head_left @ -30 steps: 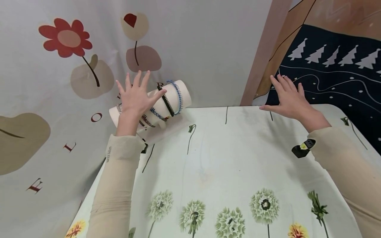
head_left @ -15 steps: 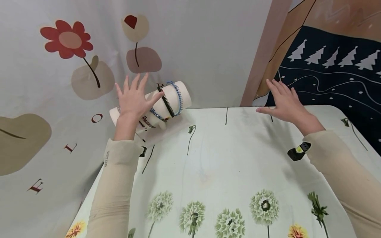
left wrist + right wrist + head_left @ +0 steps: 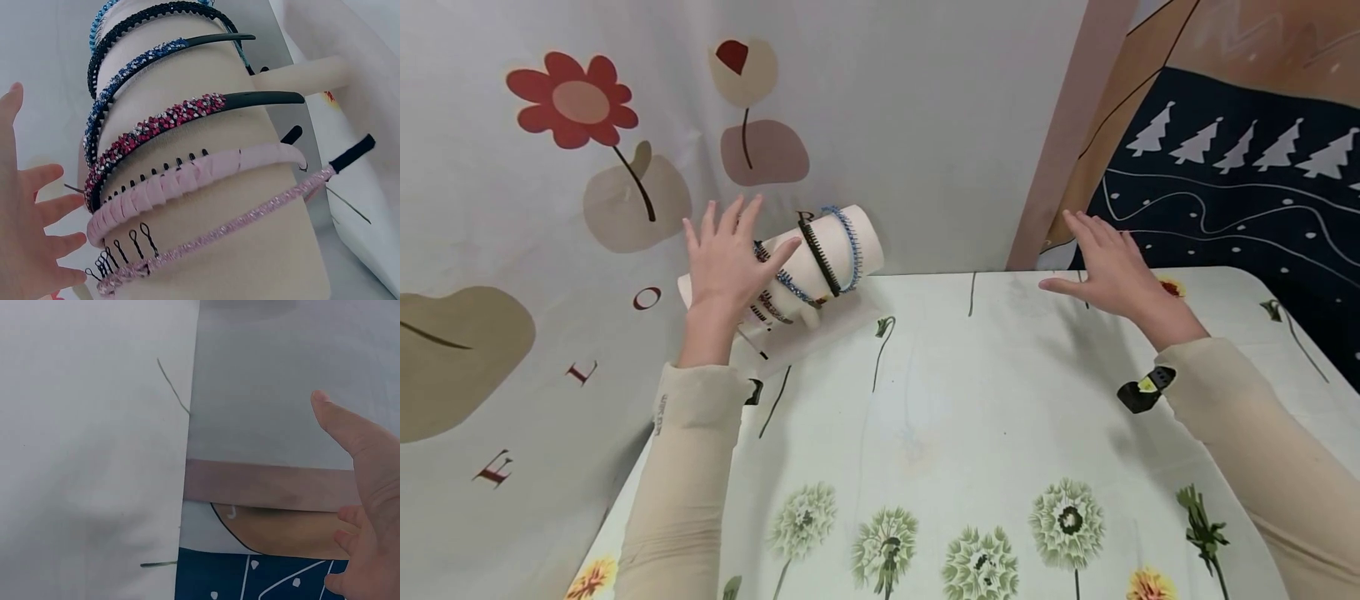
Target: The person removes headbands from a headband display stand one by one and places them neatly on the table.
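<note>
A cream cylindrical stand (image 3: 868,242) lies at the back left of the table with several headbands around it. My left hand (image 3: 726,262), fingers spread, hovers in front of its left end and hides part of it. In the left wrist view the stand bears a black headband (image 3: 159,12), a blue glittery headband (image 3: 134,69), a red and silver one (image 3: 169,122), a pale pink fabric one (image 3: 187,178) and a thin pink glittery one (image 3: 244,219). Over the back right of the table, my right hand (image 3: 1108,267) is held with straight fingers and holds nothing.
A white tablecloth (image 3: 955,417) printed with dandelions covers the table. Behind it hangs a pale curtain (image 3: 925,125) with flower prints; at the right is a dark blue cloth (image 3: 1240,196) with white trees. The stand's support rod (image 3: 312,74) shows in the left wrist view.
Both hands have drawn slightly back toward the person, and the right hand has also shifted a little left. The stand and its headbands have stayed in place.
</note>
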Tool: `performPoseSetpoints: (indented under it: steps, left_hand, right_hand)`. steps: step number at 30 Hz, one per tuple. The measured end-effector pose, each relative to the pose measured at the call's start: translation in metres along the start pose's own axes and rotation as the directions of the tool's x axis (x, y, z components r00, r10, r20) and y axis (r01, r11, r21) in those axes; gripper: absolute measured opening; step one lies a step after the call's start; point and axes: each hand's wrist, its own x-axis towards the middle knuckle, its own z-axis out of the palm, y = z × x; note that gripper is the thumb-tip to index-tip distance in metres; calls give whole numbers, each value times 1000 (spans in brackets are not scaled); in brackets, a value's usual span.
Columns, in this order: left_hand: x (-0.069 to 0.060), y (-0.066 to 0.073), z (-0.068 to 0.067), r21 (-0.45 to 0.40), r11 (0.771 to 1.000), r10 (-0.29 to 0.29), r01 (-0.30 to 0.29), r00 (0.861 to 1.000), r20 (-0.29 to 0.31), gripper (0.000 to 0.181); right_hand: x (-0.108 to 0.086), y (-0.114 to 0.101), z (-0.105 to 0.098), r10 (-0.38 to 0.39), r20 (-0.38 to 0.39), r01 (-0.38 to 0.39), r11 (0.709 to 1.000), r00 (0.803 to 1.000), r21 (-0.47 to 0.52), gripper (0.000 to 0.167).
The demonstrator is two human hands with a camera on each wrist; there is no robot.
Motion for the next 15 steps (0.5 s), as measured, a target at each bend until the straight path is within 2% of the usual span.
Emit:
performPoseSetpoints:
  steps: [8,15]
  left_hand:
    - [-5,-3,0,-16,1000,3,-3,999,-33,87]
    - [-10,-10,2,-26,1000,-14,13,998,-59,82]
  right_hand:
    - [-2,-4,5,3,17,-4,999,1000,37,108]
    - [0,-15,16,-28,44,26,999,999,44,105]
